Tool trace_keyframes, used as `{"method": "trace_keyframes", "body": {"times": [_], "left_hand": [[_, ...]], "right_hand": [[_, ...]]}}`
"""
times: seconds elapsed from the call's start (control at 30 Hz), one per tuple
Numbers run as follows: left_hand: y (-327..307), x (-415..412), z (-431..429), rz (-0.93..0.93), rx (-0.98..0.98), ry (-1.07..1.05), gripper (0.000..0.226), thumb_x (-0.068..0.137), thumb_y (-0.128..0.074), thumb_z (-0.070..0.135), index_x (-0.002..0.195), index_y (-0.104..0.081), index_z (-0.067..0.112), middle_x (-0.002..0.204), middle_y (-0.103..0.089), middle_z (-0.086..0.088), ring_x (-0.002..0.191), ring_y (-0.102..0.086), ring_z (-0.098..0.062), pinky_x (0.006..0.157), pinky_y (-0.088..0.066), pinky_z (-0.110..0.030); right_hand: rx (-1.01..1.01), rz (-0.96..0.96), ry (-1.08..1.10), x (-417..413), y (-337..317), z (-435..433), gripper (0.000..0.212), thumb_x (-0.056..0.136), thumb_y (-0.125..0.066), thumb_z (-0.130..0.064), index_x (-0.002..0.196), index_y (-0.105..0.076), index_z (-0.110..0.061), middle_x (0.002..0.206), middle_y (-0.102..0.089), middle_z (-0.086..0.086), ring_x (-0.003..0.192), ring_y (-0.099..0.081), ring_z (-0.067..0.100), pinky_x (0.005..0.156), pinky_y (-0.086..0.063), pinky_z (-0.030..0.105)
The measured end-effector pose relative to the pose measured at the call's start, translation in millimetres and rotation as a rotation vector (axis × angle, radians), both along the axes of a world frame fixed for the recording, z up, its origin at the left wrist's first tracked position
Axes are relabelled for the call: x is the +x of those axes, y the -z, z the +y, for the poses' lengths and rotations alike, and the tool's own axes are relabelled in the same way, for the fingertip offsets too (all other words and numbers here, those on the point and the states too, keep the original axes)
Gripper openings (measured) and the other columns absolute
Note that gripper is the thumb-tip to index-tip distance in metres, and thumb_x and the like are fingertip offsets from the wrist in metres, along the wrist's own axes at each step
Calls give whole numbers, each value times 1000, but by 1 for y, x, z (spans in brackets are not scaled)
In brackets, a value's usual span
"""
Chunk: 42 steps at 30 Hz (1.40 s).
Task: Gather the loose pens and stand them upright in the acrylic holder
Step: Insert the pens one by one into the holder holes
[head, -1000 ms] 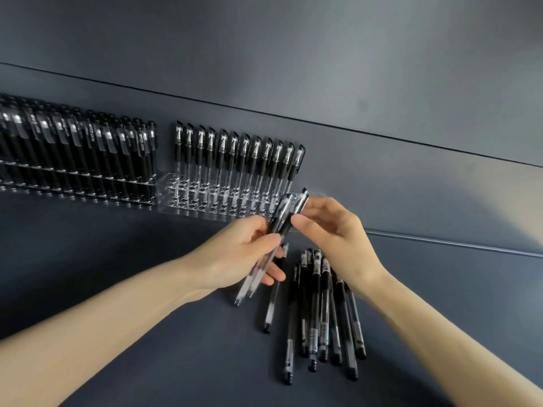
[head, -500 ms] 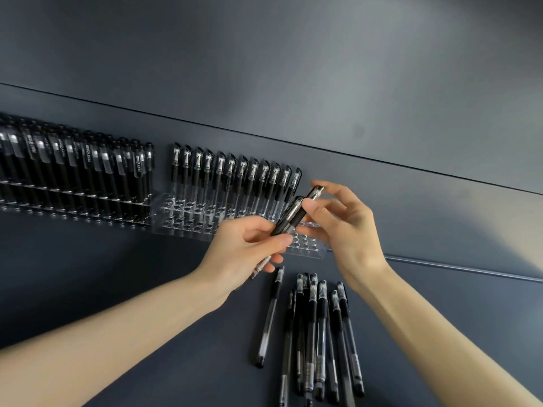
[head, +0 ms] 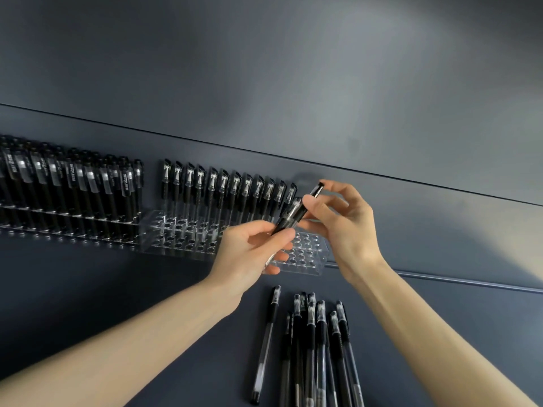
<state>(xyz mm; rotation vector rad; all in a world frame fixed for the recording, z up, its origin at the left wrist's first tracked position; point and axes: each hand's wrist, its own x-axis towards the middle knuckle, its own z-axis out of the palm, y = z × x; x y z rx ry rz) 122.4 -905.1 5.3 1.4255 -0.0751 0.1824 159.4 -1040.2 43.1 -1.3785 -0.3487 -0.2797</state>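
Two black-capped clear pens (head: 290,215) are gripped in the left hand (head: 249,251) over the clear acrylic holder (head: 305,255) at the dark grey counter's (head: 117,283) back edge, one being pinched by the right hand (head: 346,230).

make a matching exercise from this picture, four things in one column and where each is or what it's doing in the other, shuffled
Things
1. left hand
2. right hand
3. loose pens
4. standing pens

Place or state
A. upright in the far row of the acrylic holder
B. pinches the top of one of the held pens
C. lying flat on the table, nearest the camera
D. grips the held pens lower down

Pairs: 1-D, 2-B, 3-C, 4-A
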Motion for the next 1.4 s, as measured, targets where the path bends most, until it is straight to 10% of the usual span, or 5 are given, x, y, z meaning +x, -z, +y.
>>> {"method": "trace_keyframes", "body": {"times": [0.33, 0.63, 0.93, 1.4], "left_hand": [[7, 11, 19, -132, 161, -229, 34, 96, -50, 32, 90, -63, 1, 54, -43, 4, 47, -35, -7, 46, -30, -21], [18, 9, 9, -179, 204, -158, 4, 95, -53, 22, 98, -52, 19, 71, -65, 2, 51, -47, 0, 54, -37, -24], [21, 12, 10, -157, 182, -179, 11, 97, -48, 25, 103, -57, 21, 76, -60, 4, 51, -45, 1, 56, -34, -21], [22, 12, 9, -123, 156, -163, 10, 95, -53, 16, 101, -56, 23, 84, -64, 0, 57, -50, 1, 52, -39, -13]], "right_hand": [[-142, -266, 260, 30, -14, -12, 32, 89, -58, 3, 110, -51, -19, 88, -56, 4, 80, -61, 16, 71, -58, 34], [-315, -367, 367, 44, -1, -7, 35, 87, -62, -2, 110, -54, -27, 76, -54, -29, 76, -57, 5, 82, -53, 51], [-411, -373, 342, 49, 7, -4, 33, 85, -65, 0, 109, -58, -22, 80, -55, -12, 72, -57, 2, 74, -44, 11], [-643, -313, 282, 50, 11, -10, 28, 85, -64, 3, 105, -61, -15, 81, -63, 2, 73, -58, 1, 71, -42, 5]]}}
